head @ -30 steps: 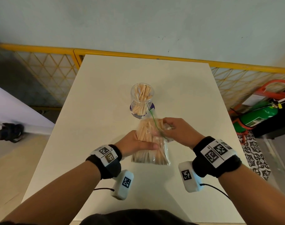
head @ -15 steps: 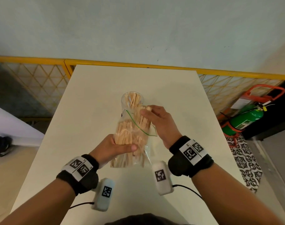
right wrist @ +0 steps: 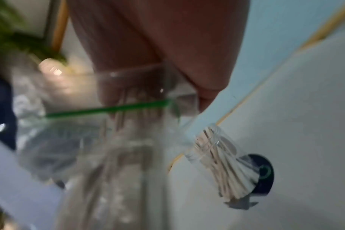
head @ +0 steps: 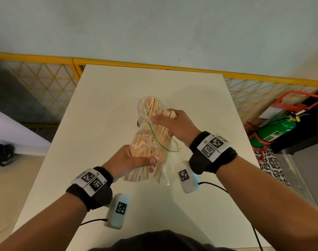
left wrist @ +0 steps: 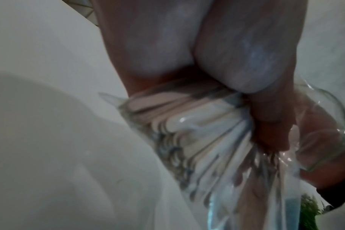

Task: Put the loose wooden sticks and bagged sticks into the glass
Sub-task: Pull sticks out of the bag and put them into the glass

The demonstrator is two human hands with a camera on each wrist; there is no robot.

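A clear glass (head: 145, 107) holding several wooden sticks stands mid-table; the right wrist view shows the glass (right wrist: 223, 157) on a dark coaster. A clear plastic bag (head: 149, 153) with a green zip line, full of wooden sticks, is held lifted off the table just in front of the glass. My left hand (head: 134, 160) grips the bag's lower part; the bag (left wrist: 197, 140) fills the left wrist view. My right hand (head: 169, 122) grips a bundle of sticks (head: 168, 113) sticking out of the bag's open top, right beside the glass rim.
The white table (head: 100, 124) ends at a yellow mesh railing (head: 46, 84) at the back. A green fire extinguisher (head: 274, 131) in an orange stand sits on the floor at the right. The table drops off to the floor on both sides.
Both hands lifted the bag from the table and carried it toward the glass. The right hand went from the bag's opening to gripping the stick ends at the glass rim.
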